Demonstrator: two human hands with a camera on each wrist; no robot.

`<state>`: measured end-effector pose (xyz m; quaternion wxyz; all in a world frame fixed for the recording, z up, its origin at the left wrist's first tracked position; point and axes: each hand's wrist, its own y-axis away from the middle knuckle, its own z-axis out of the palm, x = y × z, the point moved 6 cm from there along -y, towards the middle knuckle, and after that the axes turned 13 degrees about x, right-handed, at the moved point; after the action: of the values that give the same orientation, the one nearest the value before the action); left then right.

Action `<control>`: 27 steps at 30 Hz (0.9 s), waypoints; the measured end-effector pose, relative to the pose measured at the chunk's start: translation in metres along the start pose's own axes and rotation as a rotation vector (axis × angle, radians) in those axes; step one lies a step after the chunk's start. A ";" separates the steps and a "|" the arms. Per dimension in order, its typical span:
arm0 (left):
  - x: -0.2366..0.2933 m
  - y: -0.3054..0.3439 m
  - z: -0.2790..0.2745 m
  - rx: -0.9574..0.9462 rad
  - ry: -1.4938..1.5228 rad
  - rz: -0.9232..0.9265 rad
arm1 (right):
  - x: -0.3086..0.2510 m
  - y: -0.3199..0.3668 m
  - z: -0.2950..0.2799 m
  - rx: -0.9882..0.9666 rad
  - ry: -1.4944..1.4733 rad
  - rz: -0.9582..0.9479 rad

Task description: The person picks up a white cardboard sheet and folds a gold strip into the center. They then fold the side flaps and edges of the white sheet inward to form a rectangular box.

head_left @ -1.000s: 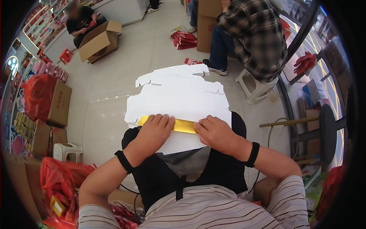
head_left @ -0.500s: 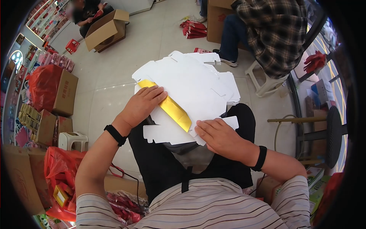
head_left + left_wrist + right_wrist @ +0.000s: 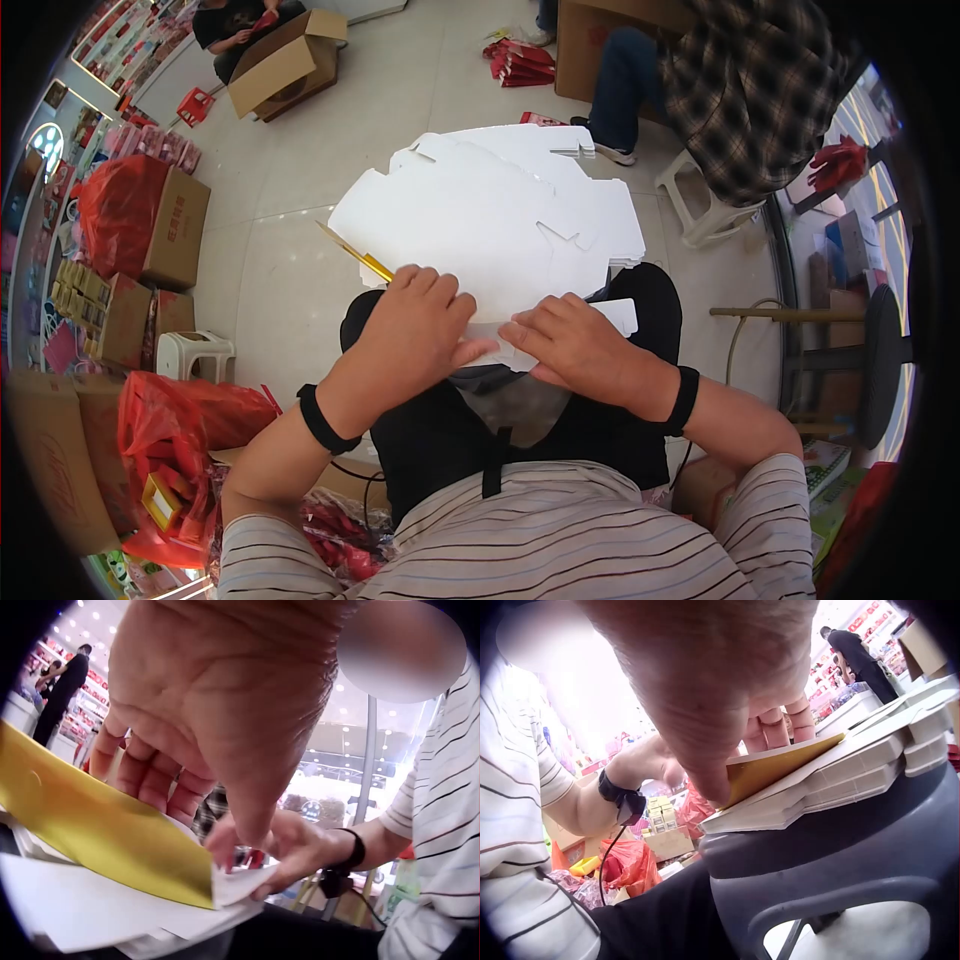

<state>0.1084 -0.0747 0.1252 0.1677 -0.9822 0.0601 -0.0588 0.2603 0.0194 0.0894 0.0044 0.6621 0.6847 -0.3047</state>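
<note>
A stack of white die-cut card sheets [image 3: 470, 220] lies on a grey plastic stool [image 3: 832, 862] between the person's knees. Along its near edge, both hands hold a folded card strip, gold on one face [image 3: 105, 817] and white on the other. In the head view only a gold sliver [image 3: 376, 266] sticks out past the left hand [image 3: 420, 325]; the left fingers curl over the strip's far side, thumb stretched rightward. At the other end, the right hand [image 3: 580, 345] pinches the strip, its thumb against the gold face [image 3: 780, 771] and fingers behind.
Left of the person stand a white stool [image 3: 195, 355], a red plastic bag [image 3: 165, 430] and cardboard boxes [image 3: 178, 225]. Ahead is an open carton [image 3: 285, 70] beside a seated person. Someone in a plaid shirt [image 3: 755, 90] sits at the right on a white stool [image 3: 700, 200].
The gold strip lay slanted across the stack, gold side up, half a second ago; now it is tilted on edge nearer the body. The left hand came nearer, and the right hand now grips the strip.
</note>
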 end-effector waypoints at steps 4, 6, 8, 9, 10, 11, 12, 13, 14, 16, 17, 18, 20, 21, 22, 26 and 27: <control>0.015 0.013 0.009 -0.062 -0.002 0.063 | 0.005 0.000 0.003 0.031 0.015 0.054; 0.010 0.015 0.004 -0.072 -0.027 0.079 | 0.010 0.001 0.000 0.065 0.016 0.032; 0.008 0.013 -0.010 -0.008 -0.010 0.134 | 0.020 0.004 -0.007 0.106 0.043 0.024; 0.006 0.013 -0.015 0.025 -0.002 0.162 | 0.026 0.004 -0.012 0.131 0.068 0.023; 0.000 0.014 -0.014 0.028 -0.002 0.166 | 0.030 0.005 -0.016 0.155 0.093 0.022; -0.008 0.016 -0.011 0.030 -0.003 0.170 | 0.033 0.006 -0.016 0.163 0.096 0.001; -0.017 0.019 -0.006 0.033 -0.005 0.174 | 0.037 0.007 -0.013 0.172 0.099 -0.021; -0.030 0.022 -0.001 0.043 -0.040 0.139 | 0.038 0.008 -0.013 0.182 0.104 -0.043; -0.044 0.024 0.006 0.054 -0.073 0.103 | 0.035 0.008 -0.010 0.150 0.088 -0.049; -0.055 0.024 0.006 0.064 -0.012 -0.017 | 0.025 0.010 -0.003 0.079 0.053 -0.056; -0.052 0.024 0.006 0.073 0.036 -0.013 | 0.023 0.007 -0.007 0.141 0.039 -0.025; -0.048 0.023 0.004 0.081 0.082 -0.011 | 0.021 0.004 -0.010 0.201 0.022 0.005; -0.045 0.028 0.002 0.097 0.140 -0.010 | 0.024 -0.001 -0.012 0.248 0.045 0.065; -0.046 0.029 0.002 0.103 0.157 -0.001 | 0.026 -0.004 -0.010 0.242 0.069 0.054; -0.047 0.029 0.002 0.109 0.177 0.013 | 0.030 -0.005 -0.009 0.238 0.097 0.048; -0.057 0.033 0.005 0.143 0.179 0.037 | 0.039 -0.010 -0.011 0.236 0.160 -0.030; -0.056 0.032 0.007 0.094 0.156 0.051 | 0.040 -0.012 -0.012 0.242 0.178 -0.061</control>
<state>0.0507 -0.0946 0.1027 0.2096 -0.9639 0.0951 -0.1337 0.2491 0.0611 0.0874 -0.1453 0.6612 0.6604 -0.3249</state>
